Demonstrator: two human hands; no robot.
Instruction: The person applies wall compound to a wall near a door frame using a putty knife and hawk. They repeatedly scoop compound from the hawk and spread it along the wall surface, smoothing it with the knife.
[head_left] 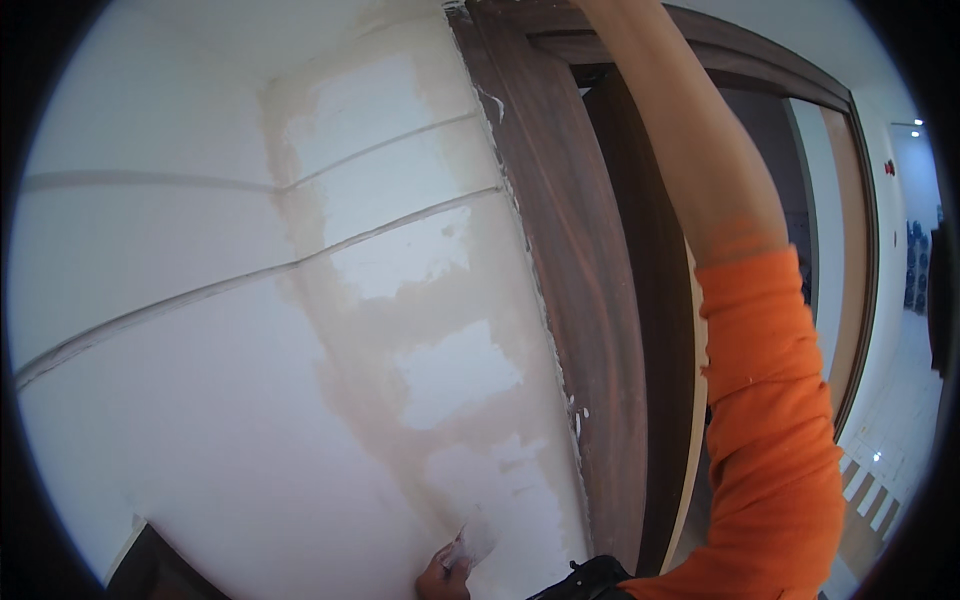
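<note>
My left hand [443, 580] is low in the view, close to the wall, with its fingers closed around a pale putty scraper [472, 540]. The flat blade points up and to the right, and the lower part of the hand is cut off by the edge. Patches of white putty [455, 375] cover a beige strip of wall beside the dark wooden door frame [590, 330]. My right arm [700, 150], in a rolled orange sleeve, stretches up in front of the doorway. Its hand lies beyond the top edge, so what it holds is hidden.
Two grey grooves [200, 285] run across the wall and bend at the corner. A dark door [655, 300] stands within the frame. White smears mark the frame's edge. A dark-framed object [160, 570] sits at lower left; a lit corridor [910, 370] lies far right.
</note>
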